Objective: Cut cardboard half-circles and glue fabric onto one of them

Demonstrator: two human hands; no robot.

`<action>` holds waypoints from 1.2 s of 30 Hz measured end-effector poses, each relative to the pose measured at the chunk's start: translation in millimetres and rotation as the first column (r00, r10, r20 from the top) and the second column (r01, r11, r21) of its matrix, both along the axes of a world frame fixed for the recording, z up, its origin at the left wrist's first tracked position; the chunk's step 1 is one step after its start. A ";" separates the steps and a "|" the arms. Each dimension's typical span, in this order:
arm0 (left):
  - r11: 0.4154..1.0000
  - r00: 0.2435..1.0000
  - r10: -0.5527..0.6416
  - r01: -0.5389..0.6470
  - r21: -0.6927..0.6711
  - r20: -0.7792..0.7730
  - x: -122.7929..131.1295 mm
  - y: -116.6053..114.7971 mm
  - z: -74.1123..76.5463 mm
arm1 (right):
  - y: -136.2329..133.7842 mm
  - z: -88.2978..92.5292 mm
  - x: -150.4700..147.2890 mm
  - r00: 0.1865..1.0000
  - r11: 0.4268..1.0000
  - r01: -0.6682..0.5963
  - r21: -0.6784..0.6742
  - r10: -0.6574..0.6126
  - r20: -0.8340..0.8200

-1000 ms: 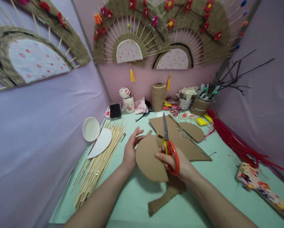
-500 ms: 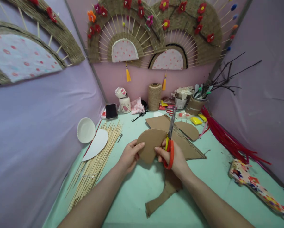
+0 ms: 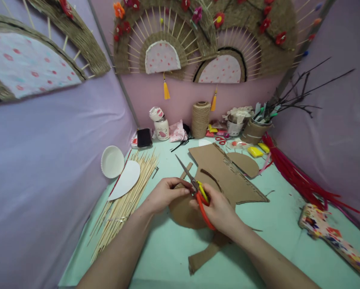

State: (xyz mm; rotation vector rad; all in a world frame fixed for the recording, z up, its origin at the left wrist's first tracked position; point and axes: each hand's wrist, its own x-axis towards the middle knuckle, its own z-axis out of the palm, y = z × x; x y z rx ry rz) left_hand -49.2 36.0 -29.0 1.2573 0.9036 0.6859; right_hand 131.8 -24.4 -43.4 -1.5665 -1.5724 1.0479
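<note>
My right hand [image 3: 217, 210] grips red-handled scissors [image 3: 195, 186] whose blades point up and to the left. My left hand [image 3: 164, 194] pinches the upper edge of a rounded brown cardboard piece [image 3: 183, 210] that lies low over the green table [image 3: 168, 249], right beside the scissor blades. A thin dark curved strip [image 3: 211, 178] shows just above my right hand. A larger cut cardboard sheet [image 3: 228, 172] lies behind both hands. A cardboard offcut [image 3: 205, 253] sits under my right wrist.
A bundle of bamboo skewers [image 3: 122, 204] lies to the left with a white half disc [image 3: 126, 180] and a paper bowl [image 3: 112, 161]. A twine spool [image 3: 200, 119], jars and cups line the back wall. Red sticks [image 3: 297, 178] and a patterned board [image 3: 333, 239] lie at the right.
The scissors swung from pointing straight up to pointing up-left. The cardboard piece dropped from held upright to nearly flat over the table, and both hands moved slightly lower.
</note>
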 end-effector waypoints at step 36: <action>0.979 0.989 0.103 -0.082 -0.188 0.103 -11.2 8.0 5.0 | 12.3 8.0 39.4 0.972 0.989 -0.065 -0.135 0.032 -0.232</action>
